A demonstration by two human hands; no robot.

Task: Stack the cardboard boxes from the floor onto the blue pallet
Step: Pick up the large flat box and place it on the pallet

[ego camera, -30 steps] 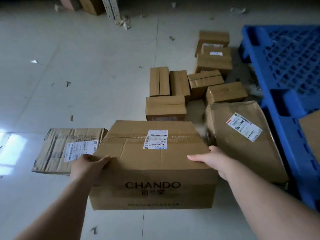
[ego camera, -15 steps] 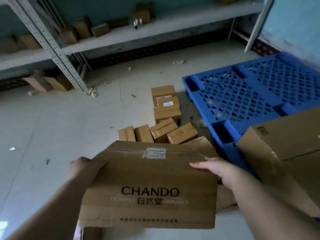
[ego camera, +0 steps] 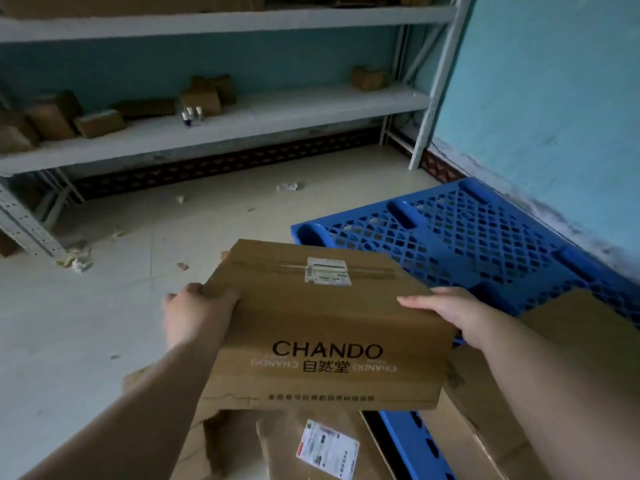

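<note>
I hold a brown cardboard box printed CHANDO [ego camera: 322,327] in the air, level with the blue pallet's near-left corner. My left hand [ego camera: 194,313] grips its left side and my right hand [ego camera: 450,310] presses on its right top edge. The blue pallet [ego camera: 485,244] lies on the floor to the right, its grid top mostly bare. Another cardboard box [ego camera: 581,334] sits on the pallet at the right edge. Below the held box, a large box with a white label [ego camera: 322,448] lies on the floor beside the pallet.
A grey metal shelf [ego camera: 242,123] runs along the back wall with small boxes and little bottles [ego camera: 192,116] on it. A teal wall [ego camera: 554,98] stands behind the pallet. Paper scraps [ego camera: 78,261] litter the tiled floor by the shelf leg.
I have lifted the CHANDO box off the floor and swung it right toward the pallet. My view rose from the floor boxes to the shelf and wall.
</note>
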